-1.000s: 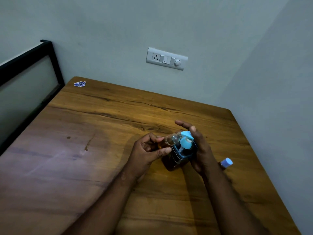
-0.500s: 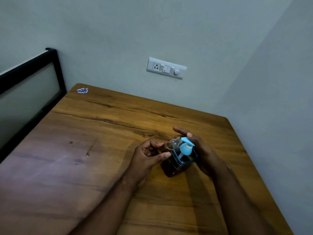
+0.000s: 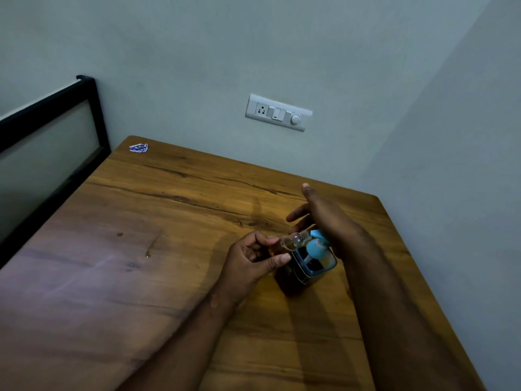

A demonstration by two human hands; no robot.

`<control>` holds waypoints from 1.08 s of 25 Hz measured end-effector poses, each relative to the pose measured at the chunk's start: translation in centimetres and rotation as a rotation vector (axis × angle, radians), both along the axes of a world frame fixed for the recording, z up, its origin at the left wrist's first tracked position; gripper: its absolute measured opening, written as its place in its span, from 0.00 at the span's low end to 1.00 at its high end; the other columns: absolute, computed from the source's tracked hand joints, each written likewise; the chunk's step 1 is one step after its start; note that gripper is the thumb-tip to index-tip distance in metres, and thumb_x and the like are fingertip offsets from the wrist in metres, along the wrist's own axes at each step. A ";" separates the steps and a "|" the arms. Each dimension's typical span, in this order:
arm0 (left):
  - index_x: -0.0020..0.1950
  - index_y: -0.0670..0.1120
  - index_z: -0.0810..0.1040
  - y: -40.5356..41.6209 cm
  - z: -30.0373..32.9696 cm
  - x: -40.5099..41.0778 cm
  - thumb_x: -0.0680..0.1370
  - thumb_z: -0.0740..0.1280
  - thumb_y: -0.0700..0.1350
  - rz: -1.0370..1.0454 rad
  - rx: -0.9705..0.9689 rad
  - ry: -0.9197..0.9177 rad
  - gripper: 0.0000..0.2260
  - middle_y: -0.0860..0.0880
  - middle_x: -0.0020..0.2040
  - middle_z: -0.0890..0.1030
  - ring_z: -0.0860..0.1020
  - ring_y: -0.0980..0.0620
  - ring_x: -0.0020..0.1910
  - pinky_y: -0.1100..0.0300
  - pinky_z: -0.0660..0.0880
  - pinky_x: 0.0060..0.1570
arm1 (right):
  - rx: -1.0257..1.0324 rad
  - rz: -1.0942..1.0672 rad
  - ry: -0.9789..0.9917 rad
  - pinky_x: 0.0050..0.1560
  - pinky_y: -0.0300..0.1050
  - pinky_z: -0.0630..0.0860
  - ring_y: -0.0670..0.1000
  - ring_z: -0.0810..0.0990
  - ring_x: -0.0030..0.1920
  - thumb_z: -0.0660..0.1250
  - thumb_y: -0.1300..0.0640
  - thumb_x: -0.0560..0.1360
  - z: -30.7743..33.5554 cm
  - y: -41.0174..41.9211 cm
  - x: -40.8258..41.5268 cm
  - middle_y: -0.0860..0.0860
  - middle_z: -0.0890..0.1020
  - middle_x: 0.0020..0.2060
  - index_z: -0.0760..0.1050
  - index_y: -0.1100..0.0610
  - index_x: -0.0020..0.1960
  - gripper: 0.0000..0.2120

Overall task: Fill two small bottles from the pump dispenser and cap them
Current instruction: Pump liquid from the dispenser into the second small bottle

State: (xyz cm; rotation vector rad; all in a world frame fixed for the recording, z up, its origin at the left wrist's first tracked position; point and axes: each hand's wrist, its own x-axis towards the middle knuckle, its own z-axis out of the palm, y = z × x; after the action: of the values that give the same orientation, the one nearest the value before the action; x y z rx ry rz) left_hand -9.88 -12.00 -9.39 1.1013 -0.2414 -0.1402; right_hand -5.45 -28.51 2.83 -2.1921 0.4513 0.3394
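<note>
A square pump dispenser (image 3: 306,270) with dark amber liquid and a light blue pump head (image 3: 315,246) stands on the wooden table (image 3: 169,221). My left hand (image 3: 253,261) is shut on a small clear bottle (image 3: 293,240), tilted with its open mouth at the pump spout. My right hand (image 3: 324,218) hovers over the pump head with the fingers spread and raised, its heel close to the blue top. The second small bottle is hidden.
The table sits in a wall corner, with walls at the back and right. A switch panel (image 3: 278,112) is on the back wall. A black-framed panel (image 3: 50,136) stands at the left. A small blue sticker (image 3: 138,148) lies at the far left corner.
My right hand has lifted its fingers off the dispenser and spread them above the pump head. The blue-capped bottle seen at the right a second ago is out of sight behind my arm.
</note>
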 end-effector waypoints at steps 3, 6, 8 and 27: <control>0.52 0.42 0.79 0.0 0.1 0.0 0.72 0.78 0.36 0.002 0.019 -0.010 0.13 0.43 0.60 0.87 0.84 0.44 0.63 0.48 0.82 0.60 | -0.024 -0.007 -0.002 0.73 0.67 0.74 0.63 0.84 0.61 0.49 0.27 0.84 -0.1 -0.1 0.0 0.60 0.87 0.57 0.89 0.54 0.51 0.39; 0.49 0.52 0.82 0.0 0.2 0.1 0.71 0.79 0.37 0.019 0.029 -0.023 0.13 0.45 0.60 0.87 0.84 0.46 0.63 0.50 0.83 0.58 | -0.070 0.013 -0.003 0.73 0.66 0.74 0.62 0.83 0.62 0.50 0.26 0.84 -0.2 0.0 0.0 0.60 0.86 0.60 0.89 0.53 0.51 0.39; 0.45 0.58 0.83 0.0 0.4 0.1 0.70 0.79 0.38 0.019 0.023 -0.031 0.15 0.46 0.59 0.87 0.85 0.47 0.62 0.51 0.82 0.58 | -0.083 0.027 0.001 0.73 0.66 0.75 0.62 0.84 0.61 0.50 0.26 0.83 -0.1 0.1 -0.1 0.60 0.86 0.59 0.89 0.53 0.50 0.39; 0.51 0.43 0.77 -0.3 0.3 -0.1 0.71 0.77 0.37 -0.022 -0.032 -0.035 0.13 0.46 0.60 0.87 0.85 0.49 0.63 0.57 0.82 0.57 | -0.215 0.089 -0.143 0.61 0.55 0.79 0.57 0.86 0.51 0.52 0.28 0.84 -0.8 0.4 -0.3 0.55 0.89 0.46 0.89 0.56 0.41 0.41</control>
State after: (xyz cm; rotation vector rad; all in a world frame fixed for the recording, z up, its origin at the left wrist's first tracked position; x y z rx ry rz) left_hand -10.01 -12.32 -9.05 1.0699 -0.2862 -0.1365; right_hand -5.77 -28.07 2.04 -2.4323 0.3246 0.1867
